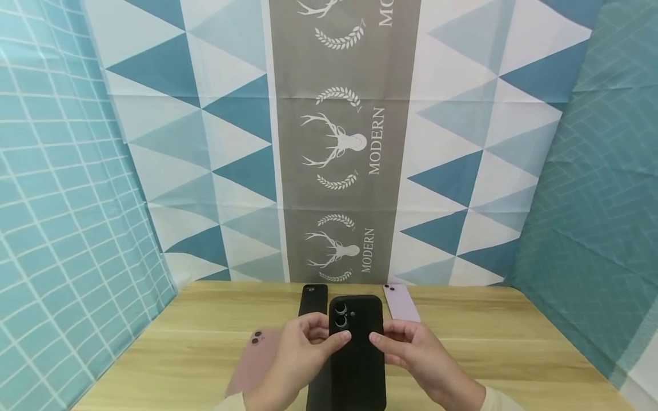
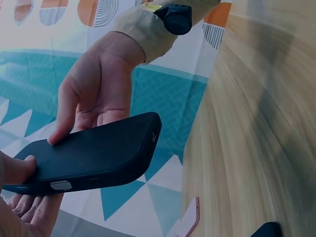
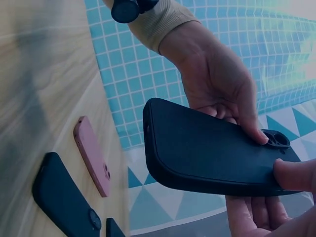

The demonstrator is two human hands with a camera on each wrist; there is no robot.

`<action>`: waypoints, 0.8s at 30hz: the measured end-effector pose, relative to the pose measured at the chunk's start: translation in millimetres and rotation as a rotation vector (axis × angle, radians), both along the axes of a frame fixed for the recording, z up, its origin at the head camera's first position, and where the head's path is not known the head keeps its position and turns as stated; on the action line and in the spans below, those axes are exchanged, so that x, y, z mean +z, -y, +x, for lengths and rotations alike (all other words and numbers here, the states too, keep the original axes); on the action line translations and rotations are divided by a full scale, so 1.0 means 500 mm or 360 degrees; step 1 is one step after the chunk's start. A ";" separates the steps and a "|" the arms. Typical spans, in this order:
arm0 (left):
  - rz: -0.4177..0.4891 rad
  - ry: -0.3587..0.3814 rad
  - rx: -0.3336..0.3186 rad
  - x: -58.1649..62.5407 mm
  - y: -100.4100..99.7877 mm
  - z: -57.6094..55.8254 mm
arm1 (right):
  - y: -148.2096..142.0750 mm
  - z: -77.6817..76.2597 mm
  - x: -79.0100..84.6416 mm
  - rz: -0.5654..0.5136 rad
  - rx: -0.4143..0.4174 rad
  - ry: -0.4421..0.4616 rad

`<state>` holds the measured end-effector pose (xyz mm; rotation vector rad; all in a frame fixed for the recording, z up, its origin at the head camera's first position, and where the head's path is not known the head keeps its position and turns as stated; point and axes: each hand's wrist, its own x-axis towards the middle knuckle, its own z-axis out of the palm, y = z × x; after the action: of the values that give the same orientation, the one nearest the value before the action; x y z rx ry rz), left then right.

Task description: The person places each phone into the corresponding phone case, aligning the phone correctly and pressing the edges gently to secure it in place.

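Note:
Both hands hold one black-cased phone (image 1: 358,365), raised above the table with its camera side towards me. My left hand (image 1: 300,354) pinches its left edge near the camera lenses, thumb on the back and fingers behind. From the opposite edge my right hand (image 1: 418,357) grips it the same way, as the right wrist view also shows its thumb (image 3: 294,175) on the back. A side cutout (image 2: 61,185) shows in the case's edge in the left wrist view. The phone's screen side is hidden.
On the wooden table (image 1: 488,342) lie a pink phone (image 1: 252,362) at the left, a black phone (image 1: 313,299) at the back and a lavender phone (image 1: 402,302) at back right. Another black phone (image 3: 64,195) lies beside the pink one. Patterned cloth (image 1: 339,142) hangs behind.

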<state>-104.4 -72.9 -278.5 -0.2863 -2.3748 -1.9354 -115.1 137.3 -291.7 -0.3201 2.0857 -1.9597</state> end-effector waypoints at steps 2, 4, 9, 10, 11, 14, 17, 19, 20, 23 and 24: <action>0.0008 0.0014 0.0016 0.002 0.001 0.004 | 0.002 0.000 0.004 0.0026 -0.0012 -0.0004; 0.0008 0.0021 0.0022 0.005 0.002 0.008 | 0.003 0.000 0.009 0.0032 -0.0040 -0.0028; 0.0012 0.0028 -0.0043 0.001 0.003 0.012 | -0.001 -0.001 0.024 -0.0001 -0.0073 -0.0102; 0.0009 0.0025 -0.0055 -0.001 0.004 0.012 | -0.001 -0.001 0.026 -0.0005 -0.0061 -0.0115; 0.0004 0.0022 -0.0070 -0.003 0.005 0.012 | -0.002 -0.001 0.029 -0.0009 -0.0049 -0.0130; -0.0012 -0.0001 -0.0128 -0.006 0.006 0.009 | -0.003 0.004 0.031 -0.0024 -0.0045 -0.0177; -0.0031 -0.0045 -0.0191 -0.004 0.005 0.006 | -0.003 0.009 0.031 -0.0031 -0.0092 -0.0200; -0.0023 -0.0084 -0.0204 0.001 0.004 0.005 | -0.004 0.012 0.030 -0.0027 -0.0121 -0.0197; -0.0017 -0.0110 -0.0197 0.003 0.003 0.004 | -0.004 0.013 0.030 -0.0024 -0.0128 -0.0191; 0.0010 -0.0169 -0.0153 0.009 -0.001 0.002 | -0.006 0.012 0.030 -0.0022 -0.0107 -0.0181; 0.0016 -0.0187 -0.0135 0.010 -0.001 0.002 | -0.007 0.011 0.030 -0.0023 -0.0088 -0.0178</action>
<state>-103.5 -72.2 -273.5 -0.4934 -2.3135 -1.9075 -109.5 140.9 -276.5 -0.3875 2.1720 -2.0334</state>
